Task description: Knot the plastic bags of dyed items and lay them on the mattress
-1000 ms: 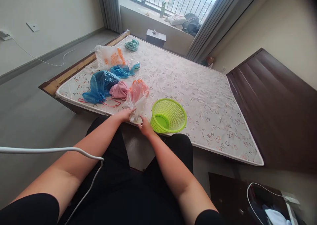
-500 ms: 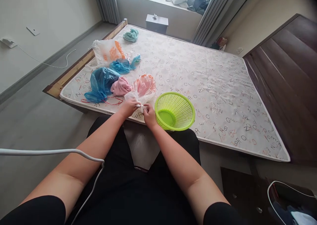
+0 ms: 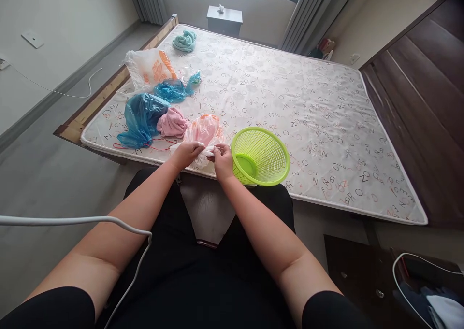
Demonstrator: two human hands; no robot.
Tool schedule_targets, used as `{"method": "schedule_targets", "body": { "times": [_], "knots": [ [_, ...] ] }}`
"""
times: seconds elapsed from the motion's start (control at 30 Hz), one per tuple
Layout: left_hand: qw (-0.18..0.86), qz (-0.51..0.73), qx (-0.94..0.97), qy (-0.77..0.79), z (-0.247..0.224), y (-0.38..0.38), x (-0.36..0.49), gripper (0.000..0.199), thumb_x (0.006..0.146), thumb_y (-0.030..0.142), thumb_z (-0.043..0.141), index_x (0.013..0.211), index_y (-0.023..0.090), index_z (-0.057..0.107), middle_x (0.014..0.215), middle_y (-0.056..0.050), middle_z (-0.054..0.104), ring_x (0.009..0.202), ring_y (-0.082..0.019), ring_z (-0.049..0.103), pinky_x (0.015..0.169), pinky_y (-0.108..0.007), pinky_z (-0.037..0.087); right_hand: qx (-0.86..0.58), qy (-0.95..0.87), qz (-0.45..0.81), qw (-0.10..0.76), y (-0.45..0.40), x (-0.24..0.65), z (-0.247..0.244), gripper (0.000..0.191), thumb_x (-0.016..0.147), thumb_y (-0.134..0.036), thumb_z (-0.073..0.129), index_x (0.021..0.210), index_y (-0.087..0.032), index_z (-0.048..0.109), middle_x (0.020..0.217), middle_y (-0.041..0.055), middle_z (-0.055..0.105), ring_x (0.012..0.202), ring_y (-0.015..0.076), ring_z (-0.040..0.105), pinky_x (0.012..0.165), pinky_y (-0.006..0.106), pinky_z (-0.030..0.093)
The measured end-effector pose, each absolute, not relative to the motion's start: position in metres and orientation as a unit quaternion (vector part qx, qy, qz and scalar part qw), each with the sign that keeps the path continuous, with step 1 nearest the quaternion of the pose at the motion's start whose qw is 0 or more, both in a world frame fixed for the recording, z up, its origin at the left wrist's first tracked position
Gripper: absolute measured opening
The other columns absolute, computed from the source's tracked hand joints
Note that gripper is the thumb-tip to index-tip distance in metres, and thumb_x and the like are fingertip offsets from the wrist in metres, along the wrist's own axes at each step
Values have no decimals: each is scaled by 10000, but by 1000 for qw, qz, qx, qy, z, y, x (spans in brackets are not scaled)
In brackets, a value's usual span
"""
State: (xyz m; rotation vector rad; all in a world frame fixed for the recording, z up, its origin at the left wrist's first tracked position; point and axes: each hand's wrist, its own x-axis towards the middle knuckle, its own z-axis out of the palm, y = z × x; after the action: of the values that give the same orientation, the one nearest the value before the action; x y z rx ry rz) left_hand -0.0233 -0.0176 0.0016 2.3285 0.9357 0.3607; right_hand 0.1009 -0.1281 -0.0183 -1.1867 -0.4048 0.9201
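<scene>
A thin white plastic bag [image 3: 206, 127] with orange print lies at the mattress's near edge, something pink showing through it. My left hand [image 3: 187, 154] pinches the bag's gathered top from the left. Opposite it, my right hand [image 3: 222, 159] grips the same white plastic, so both hands are closed and close together. Just right of my right hand a lime-green plastic basket [image 3: 273, 148] leans tilted, with nothing visible inside. To the left of the bag lie a crumpled pink cloth [image 3: 172, 122] and a blue plastic bag [image 3: 140, 119].
Farther back on the mattress [image 3: 326, 121] are another blue bag [image 3: 170, 90], a white bag with orange print [image 3: 150, 70] and a teal cloth [image 3: 184, 41]. A small nightstand [image 3: 224, 17] stands beyond. A white cable [image 3: 72, 220] crosses over my left arm.
My view has tipped down slightly. My hands have shifted their hold on the bag's gathered top, which now stretches sideways between them, and the bag looks flatter.
</scene>
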Motion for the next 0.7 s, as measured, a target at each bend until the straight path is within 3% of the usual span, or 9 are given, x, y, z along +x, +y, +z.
{"method": "schedule_targets", "body": {
  "times": [0.27,0.43,0.57,0.7],
  "knots": [
    [495,147,776,363,-4,-18,-15,394,938,506,471,885,154,640,716,6,590,645,-132,501,622,-241,412,-504,-145,428,736,-133,103,-13,242,864,-351,661,976,-229,485,890,-18,601,733,127,702,683,278,615],
    [621,117,704,323,-5,-16,-19,475,890,553,573,1135,150,637,805,-13,629,646,-122,542,602,-230,436,-499,-131,407,754,-133,107,-11,272,849,-337,680,979,-228,468,902,-14,615,807,140,724,766,292,622],
    [608,79,733,295,0,-15,-24,578,809,484,719,1294,185,621,762,6,615,631,-118,542,575,-214,415,-496,-105,413,756,-134,109,-12,300,844,-338,687,985,-238,442,932,-9,624,869,158,738,811,311,625],
    [570,101,750,320,2,-16,-23,446,770,475,740,1092,170,703,712,12,597,611,-117,522,571,-220,409,-492,-101,424,753,-135,109,-12,312,843,-339,692,1000,-242,440,916,-17,631,844,154,739,787,308,627]
  ]
}}
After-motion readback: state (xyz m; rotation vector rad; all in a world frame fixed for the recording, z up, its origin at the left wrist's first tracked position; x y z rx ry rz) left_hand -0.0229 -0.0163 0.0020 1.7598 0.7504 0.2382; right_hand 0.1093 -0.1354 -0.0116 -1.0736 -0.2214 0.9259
